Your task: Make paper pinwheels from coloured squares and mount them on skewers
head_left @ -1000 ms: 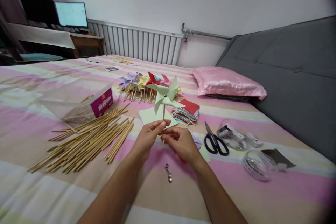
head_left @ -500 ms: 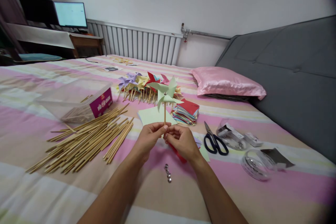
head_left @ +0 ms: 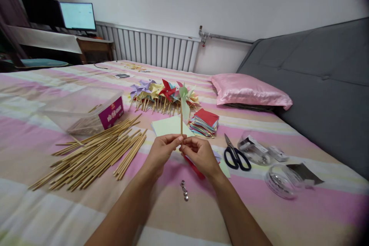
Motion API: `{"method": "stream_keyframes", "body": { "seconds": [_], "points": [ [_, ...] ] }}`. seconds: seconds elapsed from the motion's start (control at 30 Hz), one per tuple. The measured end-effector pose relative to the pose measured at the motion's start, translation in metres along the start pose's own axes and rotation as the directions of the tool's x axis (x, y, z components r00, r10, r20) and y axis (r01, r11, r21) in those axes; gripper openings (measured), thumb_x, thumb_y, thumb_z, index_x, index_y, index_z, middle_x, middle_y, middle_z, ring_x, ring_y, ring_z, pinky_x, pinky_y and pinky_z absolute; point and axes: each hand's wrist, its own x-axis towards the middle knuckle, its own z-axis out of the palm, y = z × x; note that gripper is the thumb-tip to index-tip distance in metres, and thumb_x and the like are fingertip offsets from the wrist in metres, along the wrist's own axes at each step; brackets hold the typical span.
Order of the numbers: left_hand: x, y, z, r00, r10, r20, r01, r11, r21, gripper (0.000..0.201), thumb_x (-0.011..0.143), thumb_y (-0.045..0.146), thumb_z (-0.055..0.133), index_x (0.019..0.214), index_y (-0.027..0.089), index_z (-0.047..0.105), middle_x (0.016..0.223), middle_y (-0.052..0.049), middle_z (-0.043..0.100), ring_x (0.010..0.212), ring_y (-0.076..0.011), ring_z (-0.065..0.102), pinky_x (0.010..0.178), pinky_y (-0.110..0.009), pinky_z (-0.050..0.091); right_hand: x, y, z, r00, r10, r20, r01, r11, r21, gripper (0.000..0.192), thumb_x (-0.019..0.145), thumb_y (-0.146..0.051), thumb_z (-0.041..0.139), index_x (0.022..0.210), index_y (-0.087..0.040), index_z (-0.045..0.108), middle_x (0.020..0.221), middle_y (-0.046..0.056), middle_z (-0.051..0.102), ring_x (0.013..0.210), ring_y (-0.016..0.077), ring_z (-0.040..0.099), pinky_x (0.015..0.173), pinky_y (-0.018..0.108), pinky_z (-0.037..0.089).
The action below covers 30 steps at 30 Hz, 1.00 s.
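The pale green pinwheel (head_left: 185, 104) stands upright above the bed (head_left: 170, 219), with its thin stick (head_left: 181, 123) pinched by both hands. The left hand (head_left: 165, 149) holds the stick between thumb and fingers, and the right hand (head_left: 200, 154) closes its fingertips just below, near the lower end. How firmly they press, I cannot tell. The paper head shows almost from its edge, so its fastening is not clear to see.

If the fingers roll the stick too strongly, a loose fastening could slip, in my judgement, and the head might come off. The blades are of paper, so brushing the other pinwheels (head_left: 152, 91) could bend them. The small metal beads (head_left: 184, 190) lie near the forearms; a lowered wrist could scatter them, because they look round and smooth.
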Motion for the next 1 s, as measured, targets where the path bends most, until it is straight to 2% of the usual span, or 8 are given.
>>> {"method": "stream_keyframes", "body": {
  "seconds": [0.43,1.0],
  "points": [
    [-0.0022,0.0023,0.0017,1.000,-0.012,-0.012,0.011,0.998,-0.058,0.021,0.061,0.031,0.075,0.071,0.013,0.071,0.063,-0.003,0.066,0.060,-0.0119,0.052,0.065,-0.025,0.040,-0.0014,-0.0041,-0.0004,0.999,-0.012,0.038,0.013,1.000,-0.019,0.011,0.072,-0.023,0.062,0.079,-0.014,0.063,0.072,0.005,0.067,0.066,0.0146,0.062,0.062,0.025,0.048],
    [-0.0024,0.0008,0.0006,1.000,-0.014,-0.004,0.014,0.999,-0.031,0.023,0.059,0.030,0.077,0.070,0.011,0.069,0.065,-0.005,0.067,0.063,-0.0147,0.057,0.064,-0.026,0.042,-0.0022,-0.0026,0.0000,0.999,-0.023,0.036,0.024,0.999,-0.027,0.022,0.074,-0.033,0.065,0.081,-0.013,0.065,0.076,0.007,0.069,0.067,0.0163,0.064,0.062,0.026,0.050]
  ]
}}
